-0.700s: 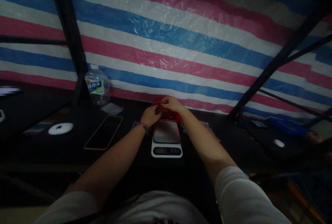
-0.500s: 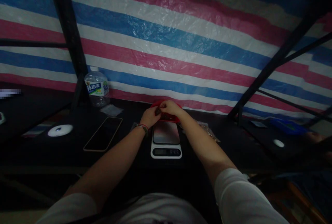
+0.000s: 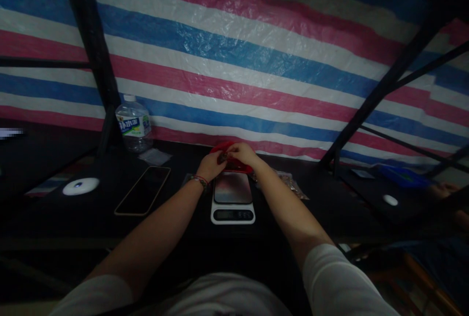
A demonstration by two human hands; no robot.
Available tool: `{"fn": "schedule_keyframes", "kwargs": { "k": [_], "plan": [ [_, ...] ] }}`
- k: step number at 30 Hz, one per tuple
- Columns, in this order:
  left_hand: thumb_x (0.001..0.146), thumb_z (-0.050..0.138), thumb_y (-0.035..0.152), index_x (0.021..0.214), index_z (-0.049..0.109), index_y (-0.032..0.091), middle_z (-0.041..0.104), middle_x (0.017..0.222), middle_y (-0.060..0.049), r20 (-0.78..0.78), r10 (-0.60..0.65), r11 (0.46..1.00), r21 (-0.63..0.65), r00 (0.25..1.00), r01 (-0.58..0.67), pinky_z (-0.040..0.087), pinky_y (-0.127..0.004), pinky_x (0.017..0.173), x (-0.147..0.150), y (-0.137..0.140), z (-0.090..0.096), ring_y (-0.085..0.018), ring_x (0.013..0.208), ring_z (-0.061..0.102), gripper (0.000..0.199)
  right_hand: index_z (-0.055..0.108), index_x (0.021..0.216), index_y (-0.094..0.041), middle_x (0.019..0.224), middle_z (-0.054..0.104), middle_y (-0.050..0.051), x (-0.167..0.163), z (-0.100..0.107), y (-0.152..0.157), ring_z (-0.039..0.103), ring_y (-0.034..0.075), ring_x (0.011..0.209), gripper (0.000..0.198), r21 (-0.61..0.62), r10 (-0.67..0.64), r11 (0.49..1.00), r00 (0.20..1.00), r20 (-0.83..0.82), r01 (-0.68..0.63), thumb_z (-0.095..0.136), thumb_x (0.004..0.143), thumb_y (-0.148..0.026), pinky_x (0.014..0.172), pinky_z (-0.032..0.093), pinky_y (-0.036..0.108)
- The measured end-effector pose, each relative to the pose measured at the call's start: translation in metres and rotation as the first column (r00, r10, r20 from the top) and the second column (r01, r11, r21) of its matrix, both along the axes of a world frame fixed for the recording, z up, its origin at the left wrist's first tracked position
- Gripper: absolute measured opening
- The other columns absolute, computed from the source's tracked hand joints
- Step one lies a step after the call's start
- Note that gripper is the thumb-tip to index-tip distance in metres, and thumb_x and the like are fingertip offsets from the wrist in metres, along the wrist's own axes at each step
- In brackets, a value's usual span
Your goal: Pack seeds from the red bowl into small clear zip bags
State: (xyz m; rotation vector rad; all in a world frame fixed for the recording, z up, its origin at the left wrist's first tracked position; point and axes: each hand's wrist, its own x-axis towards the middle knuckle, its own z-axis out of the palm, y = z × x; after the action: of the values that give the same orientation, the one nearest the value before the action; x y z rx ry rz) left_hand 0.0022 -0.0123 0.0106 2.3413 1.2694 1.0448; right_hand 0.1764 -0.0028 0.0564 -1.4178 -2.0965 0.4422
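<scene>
Both my hands meet over a red tray (image 3: 245, 168) behind the kitchen scale (image 3: 233, 190). My left hand (image 3: 213, 164) is closed, with small dark bits showing at its fingers; their kind is too small to make out. Pinched fingers of my right hand (image 3: 240, 154) reach to the same spot, and what lies between them is hidden. The scale is white with a shiny plate and a dark display at the front. To the right of it, partly behind my right forearm, lies a clear plastic bag (image 3: 291, 184) of small brownish pieces.
On the left are a phone (image 3: 143, 190), a white round device (image 3: 81, 186), a clear bottle (image 3: 134, 124) and a small plastic bag (image 3: 155, 156). Black metal posts frame the table before a striped sheet. At right, another person's hand (image 3: 443, 189) is near a blue tray (image 3: 406, 177).
The view has shifted slightly, so everything sits a little further left. My hands stay together over the red tray with only small finger movement.
</scene>
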Motion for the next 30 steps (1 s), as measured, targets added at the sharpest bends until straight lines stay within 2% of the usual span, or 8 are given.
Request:
{"fn": "schedule_keyframes", "kwargs": {
  "k": [5,11,18,24,26,28,30],
  "plan": [
    [0.081,0.058,0.032,0.110,0.066,0.019,0.072,0.102,-0.007,-0.004,-0.027,1.000,0.004,1.000,0.027,0.049,-0.030,0.082,0.001,-0.003,0.000,-0.023,0.092,0.066,0.032,0.073,0.088,-0.015,0.090,0.073,0.005,0.003,-0.009,-0.002,0.065,0.013,0.076,0.018,-0.047,-0.002,0.999,0.998,-0.067,-0.002,0.061,0.075,-0.009,0.072,0.049,0.021],
    [0.080,0.058,0.030,0.117,0.064,0.020,0.071,0.108,-0.006,0.045,-0.124,0.992,0.029,0.991,0.122,0.049,-0.030,0.087,0.002,-0.006,-0.002,-0.022,0.098,0.066,0.038,0.074,0.086,-0.016,0.086,0.073,0.003,0.007,-0.005,-0.011,0.065,0.013,0.074,0.022,0.007,0.001,1.000,1.000,-0.026,-0.001,0.059,0.074,-0.006,0.073,0.050,0.022],
    [0.079,0.060,0.031,0.121,0.062,0.020,0.069,0.113,-0.005,0.070,-0.166,0.985,0.056,0.984,0.162,0.049,-0.031,0.091,0.001,-0.004,-0.004,-0.022,0.101,0.065,0.042,0.073,0.088,-0.017,0.088,0.072,0.003,0.009,-0.002,-0.025,0.065,0.014,0.076,0.022,0.047,0.014,0.999,0.999,-0.033,-0.012,0.058,0.074,-0.008,0.072,0.050,0.023],
    [0.078,0.062,0.033,0.127,0.058,0.018,0.067,0.118,-0.008,0.059,-0.114,0.993,0.042,0.992,0.112,0.048,-0.032,0.096,0.002,-0.002,-0.008,-0.022,0.107,0.064,0.051,0.072,0.091,-0.016,0.091,0.072,0.004,0.014,-0.005,-0.030,0.065,0.015,0.082,0.026,0.130,0.039,0.991,0.999,0.021,-0.042,0.054,0.076,-0.005,0.080,0.049,0.026],
    [0.079,0.062,0.033,0.128,0.057,0.018,0.066,0.121,-0.008,0.058,-0.088,0.995,0.051,0.994,0.085,0.047,-0.033,0.098,0.001,0.000,-0.008,-0.023,0.110,0.062,0.051,0.072,0.095,-0.015,0.097,0.072,0.005,0.018,-0.004,-0.029,0.065,0.015,0.090,0.030,0.190,-0.008,0.982,0.999,0.034,0.002,0.050,0.078,-0.004,0.086,0.048,0.027],
    [0.079,0.061,0.032,0.127,0.058,0.018,0.065,0.123,-0.009,0.066,-0.043,0.997,0.063,0.997,0.039,0.046,-0.034,0.100,0.000,0.002,-0.009,-0.023,0.112,0.061,0.050,0.071,0.101,-0.015,0.105,0.071,0.006,0.022,-0.002,-0.027,0.064,0.015,0.098,0.035,0.211,-0.108,0.974,0.987,0.120,0.081,0.046,0.081,-0.003,0.091,0.046,0.026],
    [0.080,0.061,0.033,0.127,0.058,0.016,0.065,0.123,-0.010,0.074,-0.007,0.997,0.072,0.997,0.002,0.045,-0.033,0.101,0.000,0.004,-0.010,-0.023,0.112,0.061,0.049,0.071,0.105,-0.015,0.109,0.071,0.008,0.022,-0.002,-0.025,0.064,0.017,0.102,0.036,0.133,-0.173,0.982,0.934,0.313,0.137,0.046,0.081,-0.003,0.092,0.045,0.025]
  ]
}}
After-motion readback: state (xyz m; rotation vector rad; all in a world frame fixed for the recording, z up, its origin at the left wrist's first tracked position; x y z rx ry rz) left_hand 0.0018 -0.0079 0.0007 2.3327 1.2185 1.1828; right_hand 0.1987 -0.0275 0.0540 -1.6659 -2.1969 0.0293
